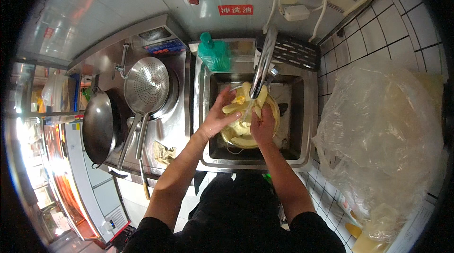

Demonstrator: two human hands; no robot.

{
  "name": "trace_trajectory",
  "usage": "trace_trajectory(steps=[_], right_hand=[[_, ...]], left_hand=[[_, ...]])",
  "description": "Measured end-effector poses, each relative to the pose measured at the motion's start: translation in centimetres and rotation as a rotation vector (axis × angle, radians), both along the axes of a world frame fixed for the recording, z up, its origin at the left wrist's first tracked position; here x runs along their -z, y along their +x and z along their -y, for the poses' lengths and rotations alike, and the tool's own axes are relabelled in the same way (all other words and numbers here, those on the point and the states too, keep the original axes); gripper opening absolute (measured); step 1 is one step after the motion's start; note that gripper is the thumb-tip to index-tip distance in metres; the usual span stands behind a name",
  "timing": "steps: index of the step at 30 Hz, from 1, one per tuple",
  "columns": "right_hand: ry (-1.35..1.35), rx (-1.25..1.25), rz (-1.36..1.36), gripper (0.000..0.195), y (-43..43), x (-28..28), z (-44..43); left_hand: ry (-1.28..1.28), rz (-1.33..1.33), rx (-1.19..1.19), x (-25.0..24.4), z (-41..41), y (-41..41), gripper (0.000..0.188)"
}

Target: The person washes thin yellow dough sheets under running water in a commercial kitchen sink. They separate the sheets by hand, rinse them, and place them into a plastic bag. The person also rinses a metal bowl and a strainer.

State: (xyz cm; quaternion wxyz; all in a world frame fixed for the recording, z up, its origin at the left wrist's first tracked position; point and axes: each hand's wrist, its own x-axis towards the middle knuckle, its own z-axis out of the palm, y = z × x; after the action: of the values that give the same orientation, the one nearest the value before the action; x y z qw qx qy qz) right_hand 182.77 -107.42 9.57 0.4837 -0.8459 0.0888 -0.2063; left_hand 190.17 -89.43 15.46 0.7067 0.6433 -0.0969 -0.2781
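Observation:
Both my hands are over a round bowl (277, 111) in a stainless steel sink (311, 118). The bowl holds several long, pale yellow pieces (244, 142), their kind unclear. My left hand (223, 113) has its fingers spread beside some of these pieces at the bowl's left. My right hand (263, 123) grips a pale yellow piece (260, 99) under the metal faucet (264, 65), its fingertips partly hidden. A thin stream of water runs down between the hands. A thin wire handle shows at the bowl's lower edge.
A green plastic bottle (214, 54) and a black slotted rack (292, 51) stand behind the sink. On the left are a perforated metal strainer (147, 84), a wok (99, 127) and a crumpled cloth or paper (164, 153). A large clear plastic bag (383, 139) lies on the right.

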Motion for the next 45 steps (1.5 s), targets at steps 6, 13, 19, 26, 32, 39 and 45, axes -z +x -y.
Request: trace_trajectory(steps=[6, 13, 19, 26, 32, 39, 45], right_hand=[[-0.046, -0.133, -0.072, 0.052, 0.1, -1.3, -3.4], [0.053, -0.222, -0.172, 0.044, -2.8, -0.2, -3.0], [-0.024, -0.287, -0.892, 0.033, -9.6, 13.8, -3.0], [0.282, 0.216, -0.699, 0.058, -6.4, 25.2, -8.9], [1.013, 0.635, -0.636, 0.047, -0.2, 26.9, -11.6], [1.777, 0.325, -0.666, 0.029, -1.4, 25.5, -11.8], [0.443, -0.130, -0.279, 0.064, -7.2, 26.1, -11.2]], left_hand=[[-0.191, -0.355, -0.103, 4.5, 2.3, -2.6, 0.074], [0.106, -0.363, -0.334, 0.8, 4.0, -0.4, 0.029], [0.350, 0.179, -0.156, 1.4, 4.0, 0.0, 0.020], [0.273, 0.228, -0.285, 1.2, 5.1, -0.4, 0.032], [0.353, 0.141, -0.380, -2.9, 4.4, -1.9, 0.023], [0.401, 0.105, -0.521, -1.5, -0.3, -3.7, 0.020], [0.346, 0.149, -0.610, -1.3, -1.1, -4.1, 0.020]])
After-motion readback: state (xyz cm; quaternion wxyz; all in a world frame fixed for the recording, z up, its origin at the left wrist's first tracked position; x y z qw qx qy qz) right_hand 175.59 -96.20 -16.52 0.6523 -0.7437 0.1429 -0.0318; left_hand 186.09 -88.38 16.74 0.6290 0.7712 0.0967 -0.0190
